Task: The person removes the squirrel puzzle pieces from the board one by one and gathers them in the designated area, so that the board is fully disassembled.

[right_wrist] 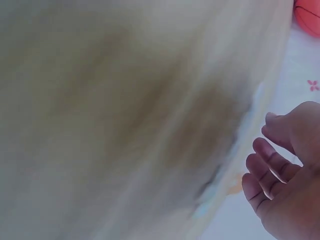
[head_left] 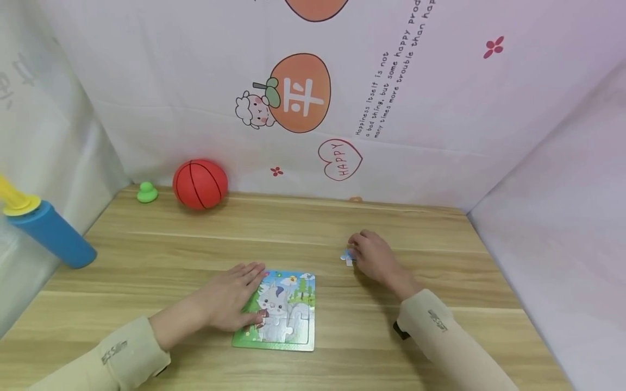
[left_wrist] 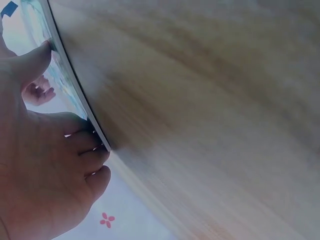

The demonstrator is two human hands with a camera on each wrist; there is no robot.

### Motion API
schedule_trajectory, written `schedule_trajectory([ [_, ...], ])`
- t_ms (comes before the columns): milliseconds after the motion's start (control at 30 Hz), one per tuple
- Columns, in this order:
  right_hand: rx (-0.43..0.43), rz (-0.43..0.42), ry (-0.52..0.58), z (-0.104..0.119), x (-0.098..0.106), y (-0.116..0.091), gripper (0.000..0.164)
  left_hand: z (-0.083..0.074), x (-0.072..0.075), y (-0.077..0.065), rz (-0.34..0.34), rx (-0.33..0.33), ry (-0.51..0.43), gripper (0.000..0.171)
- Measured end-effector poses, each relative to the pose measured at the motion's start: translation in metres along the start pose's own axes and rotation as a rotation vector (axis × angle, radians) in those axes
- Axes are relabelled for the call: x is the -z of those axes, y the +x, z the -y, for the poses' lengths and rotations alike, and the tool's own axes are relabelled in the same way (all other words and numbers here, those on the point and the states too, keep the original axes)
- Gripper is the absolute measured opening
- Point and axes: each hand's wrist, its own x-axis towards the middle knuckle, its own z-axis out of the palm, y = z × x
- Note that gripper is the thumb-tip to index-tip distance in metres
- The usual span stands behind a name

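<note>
A square jigsaw puzzle (head_left: 300, 293) with a grey cartoon animal on a green and blue ground lies on the wooden table. My left hand (head_left: 230, 298) rests over its left edge, fingers stretched toward the upper corner and thumb on the picture. From the left wrist, this hand (left_wrist: 45, 165) is seen against the thin edge of the puzzle board (left_wrist: 75, 82). Loose blue and white puzzle pieces (head_left: 348, 257) lie right of the board. Beside them is my right hand (head_left: 375, 258). The right wrist view has its fingers (right_wrist: 272, 172) loosely bent, apart from the pieces (right_wrist: 207, 197).
A red ball (head_left: 200, 184) and a small green toy (head_left: 146, 193) sit at the back left of the table (head_left: 420, 228). On the left stands a blue and yellow pump (head_left: 54, 233). Printed white cloth (head_left: 415, 163) hangs behind and on both sides.
</note>
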Motion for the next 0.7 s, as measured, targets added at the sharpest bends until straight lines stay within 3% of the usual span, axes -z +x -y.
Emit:
schedule_trajectory([
  [133,0.030,-0.028,0.011,0.026,0.007,0.007,0.023,0.000,0.000,0.000,-0.014,-0.004,-0.022,0.093],
  [300,0.149,-0.023,0.035,0.073,-0.001,0.012,0.024,0.007,0.002,-0.006,-0.040,0.024,-0.083,0.099],
  [533,0.289,0.144,-0.005,0.137,-0.025,0.004,0.024,0.016,0.005,-0.013,-0.025,0.030,-0.078,0.095],
  [700,0.312,0.207,-0.104,0.166,-0.037,0.001,0.036,0.017,0.003,-0.016,-0.016,0.035,-0.064,0.095],
])
